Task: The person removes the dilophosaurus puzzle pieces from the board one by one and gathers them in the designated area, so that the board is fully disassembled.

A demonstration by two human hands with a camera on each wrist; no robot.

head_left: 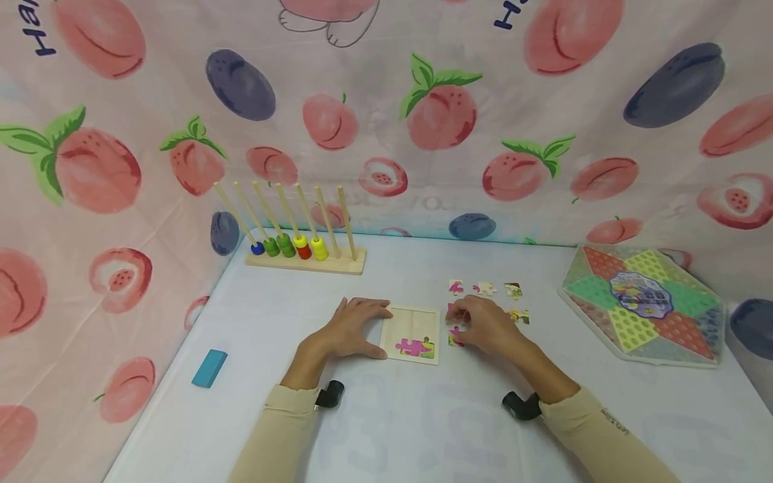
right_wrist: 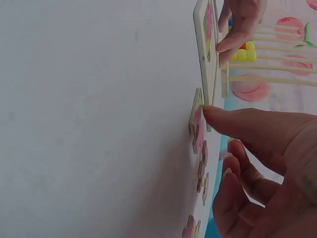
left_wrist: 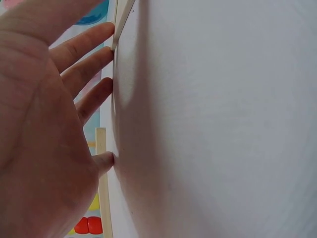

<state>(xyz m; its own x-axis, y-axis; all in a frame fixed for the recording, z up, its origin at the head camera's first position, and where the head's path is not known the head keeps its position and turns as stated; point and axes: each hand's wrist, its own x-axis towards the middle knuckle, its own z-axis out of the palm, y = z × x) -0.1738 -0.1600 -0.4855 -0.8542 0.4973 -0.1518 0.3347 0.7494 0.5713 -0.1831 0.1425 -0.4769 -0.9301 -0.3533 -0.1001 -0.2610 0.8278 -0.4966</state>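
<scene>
My left hand [head_left: 353, 327] rests at the left side of a shallow wooden puzzle tray [head_left: 412, 323], fingers and thumb spread along its edge. In the left wrist view, fingertips meet the tray's rim [left_wrist: 120, 29]. Joined pink and green jigsaw pieces [head_left: 414, 347] lie in the tray's lower right. Over the loose pieces to the tray's right is my right hand [head_left: 486, 323]. Its thumb touches a pink puzzle piece [right_wrist: 198, 131] on the table, while the other fingers are bent and apart from that piece. Another pink piece is partly covered by the fingers.
Several loose jigsaw pieces [head_left: 484, 288] lie beyond and beside my right hand. A wooden bead-and-peg counting stand [head_left: 304, 262] stands at the back left. A blue block [head_left: 209, 368] lies at the left. At the right is a colourful hexagonal game board [head_left: 643, 302].
</scene>
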